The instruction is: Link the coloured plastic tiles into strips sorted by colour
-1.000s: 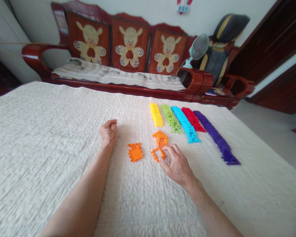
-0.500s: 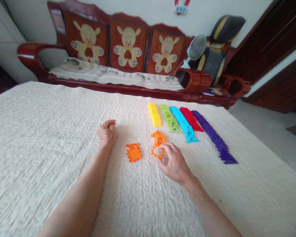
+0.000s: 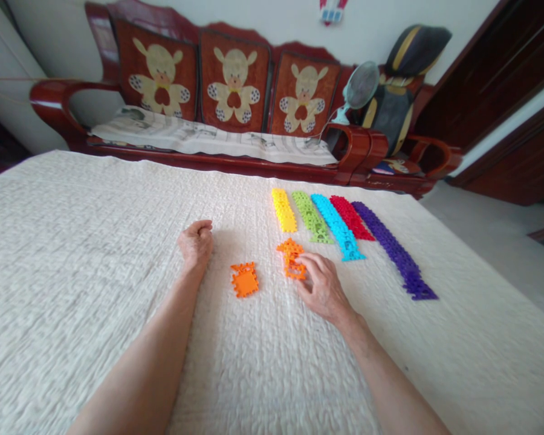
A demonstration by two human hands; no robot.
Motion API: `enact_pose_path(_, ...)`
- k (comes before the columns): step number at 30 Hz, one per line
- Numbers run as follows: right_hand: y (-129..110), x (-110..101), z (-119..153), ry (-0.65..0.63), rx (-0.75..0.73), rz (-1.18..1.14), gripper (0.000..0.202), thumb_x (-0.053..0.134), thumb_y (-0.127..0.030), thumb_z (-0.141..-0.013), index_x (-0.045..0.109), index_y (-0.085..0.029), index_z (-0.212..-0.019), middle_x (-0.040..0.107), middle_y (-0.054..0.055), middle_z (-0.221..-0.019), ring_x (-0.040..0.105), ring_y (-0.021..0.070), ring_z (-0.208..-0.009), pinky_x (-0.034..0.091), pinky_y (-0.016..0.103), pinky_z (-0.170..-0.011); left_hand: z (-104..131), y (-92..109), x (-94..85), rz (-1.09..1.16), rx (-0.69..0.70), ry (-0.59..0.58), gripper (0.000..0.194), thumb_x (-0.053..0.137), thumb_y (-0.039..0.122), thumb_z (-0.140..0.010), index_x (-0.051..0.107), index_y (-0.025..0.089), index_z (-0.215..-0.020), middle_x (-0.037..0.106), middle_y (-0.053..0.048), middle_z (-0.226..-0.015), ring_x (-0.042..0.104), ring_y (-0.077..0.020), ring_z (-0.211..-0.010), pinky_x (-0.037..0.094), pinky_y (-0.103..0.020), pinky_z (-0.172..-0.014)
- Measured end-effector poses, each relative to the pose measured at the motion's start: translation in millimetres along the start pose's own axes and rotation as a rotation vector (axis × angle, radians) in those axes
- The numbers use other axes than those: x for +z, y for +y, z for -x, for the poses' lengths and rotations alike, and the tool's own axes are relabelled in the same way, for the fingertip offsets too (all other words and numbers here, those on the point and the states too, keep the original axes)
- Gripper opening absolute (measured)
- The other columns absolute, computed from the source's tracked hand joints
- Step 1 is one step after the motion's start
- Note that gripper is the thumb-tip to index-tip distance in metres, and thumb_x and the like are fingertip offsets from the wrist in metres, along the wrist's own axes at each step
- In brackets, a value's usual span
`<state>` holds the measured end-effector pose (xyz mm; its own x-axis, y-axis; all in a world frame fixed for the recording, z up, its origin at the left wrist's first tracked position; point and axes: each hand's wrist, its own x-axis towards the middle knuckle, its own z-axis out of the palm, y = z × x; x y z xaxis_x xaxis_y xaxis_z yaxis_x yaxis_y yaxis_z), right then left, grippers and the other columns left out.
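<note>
My left hand (image 3: 196, 243) rests closed on the cream quilted cover (image 3: 118, 241); whether anything is inside it is hidden. Thumb and fingers of my right hand (image 3: 321, 284) grip an open-framed orange piece (image 3: 295, 270), which lies against the near end of a short stack of orange pieces (image 3: 291, 246). Between my two hands lie two other orange pieces (image 3: 245, 282), a solid square and one partly under it. Rows of overlapping yellow (image 3: 283, 210), green (image 3: 311, 217), blue (image 3: 338, 226), red (image 3: 351, 217) and purple (image 3: 392, 251) pieces fan out beyond and to the right.
Behind the covered surface stands a red wooden sofa (image 3: 208, 167) with bear-patterned cushions (image 3: 234, 84). A small fan (image 3: 362, 84) is at its right end, beside a wooden chair (image 3: 439, 160) with a black and yellow massage cushion.
My right hand has moved slightly away from me and to the right, bringing the open-framed orange piece up against the orange stack. My left hand has stayed in place.
</note>
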<state>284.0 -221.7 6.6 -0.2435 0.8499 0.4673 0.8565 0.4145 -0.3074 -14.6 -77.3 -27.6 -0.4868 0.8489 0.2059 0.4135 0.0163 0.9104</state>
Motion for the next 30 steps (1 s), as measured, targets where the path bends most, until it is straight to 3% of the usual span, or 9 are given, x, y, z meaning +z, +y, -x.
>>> enact_pose_path(14,3.6,1.4,5.8,0.039,0.083,-0.062,0.05,0.062,-0.024,-0.082,0.051,-0.019,-0.13,0.054,0.015,-0.13,0.054,0.0297,-0.124,0.046,0.05,-0.107,1.5,5.2,-2.5,-0.023,0.0,0.0,0.034,0.047,0.02,-0.066,0.075,0.021,-0.085,0.073,-0.002,-0.078,0.069,-0.0213,-0.077,0.055,-0.035,-0.083)
enact_pose_path(22,4.2,2.7,8.8,0.244,0.114,-0.157,0.04,0.059,-0.026,-0.085,0.054,-0.017,-0.124,0.058,0.013,-0.118,0.056,0.027,-0.116,0.048,0.046,-0.103,-0.2,2.4,-1.8,-0.041,0.003,-0.007,0.037,0.046,0.022,-0.067,0.076,0.021,-0.088,0.074,-0.004,-0.082,0.07,-0.0213,-0.08,0.054,-0.034,-0.083)
enact_pose_path(25,-12.6,2.5,4.5,0.217,0.047,-0.211,0.031,0.054,-0.021,-0.087,0.057,-0.018,-0.118,0.061,0.012,-0.115,0.059,0.0246,-0.111,0.05,0.042,-0.1,-0.7,0.1,-0.8,-0.025,0.006,-0.005,0.037,0.045,0.023,-0.067,0.076,0.02,-0.088,0.074,-0.005,-0.081,0.069,-0.0214,-0.077,0.054,-0.035,-0.081)
enact_pose_path(30,-67.1,18.1,-8.5,0.016,-0.026,-0.259,0.026,0.054,-0.021,-0.088,0.059,-0.019,-0.114,0.065,0.01,-0.107,0.061,0.0235,-0.105,0.051,0.041,-0.097,-2.4,1.7,-0.8,0.075,-0.031,0.028,0.037,0.044,0.022,-0.067,0.075,0.018,-0.087,0.074,-0.005,-0.08,0.069,-0.019,-0.073,0.054,-0.032,-0.075)
